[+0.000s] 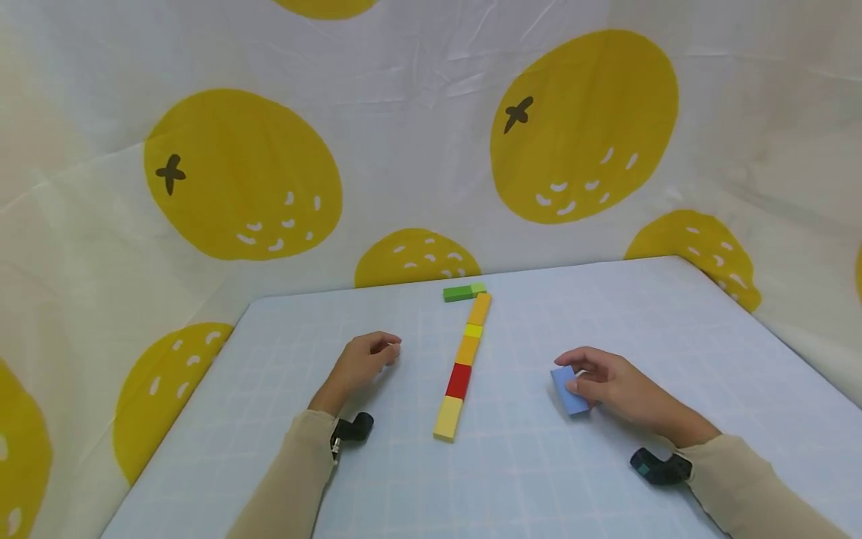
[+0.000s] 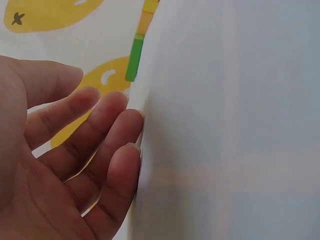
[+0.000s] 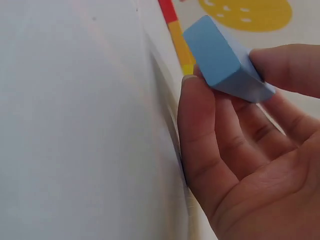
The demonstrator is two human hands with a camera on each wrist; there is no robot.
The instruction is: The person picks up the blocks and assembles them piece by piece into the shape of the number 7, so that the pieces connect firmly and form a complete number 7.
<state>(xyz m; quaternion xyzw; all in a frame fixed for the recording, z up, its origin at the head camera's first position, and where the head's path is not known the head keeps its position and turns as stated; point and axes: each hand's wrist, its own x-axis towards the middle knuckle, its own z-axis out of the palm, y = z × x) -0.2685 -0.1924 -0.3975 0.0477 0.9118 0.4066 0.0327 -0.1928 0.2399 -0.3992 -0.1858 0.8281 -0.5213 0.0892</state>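
My right hand pinches a blue rectangular block between thumb and fingers, to the right of a row of blocks. In the right wrist view the same blue block is tilted, one corner pointing up. My left hand rests left of the row with loosely curled fingers and holds nothing. The row runs away from me: a pale yellow block, a red block, an orange block, a small yellow block and another orange block.
At the row's far end, a green block and a light green block lie crosswise near the table's back edge. The table has a pale checked cover. A white curtain with yellow fruit prints hangs around its back and sides.
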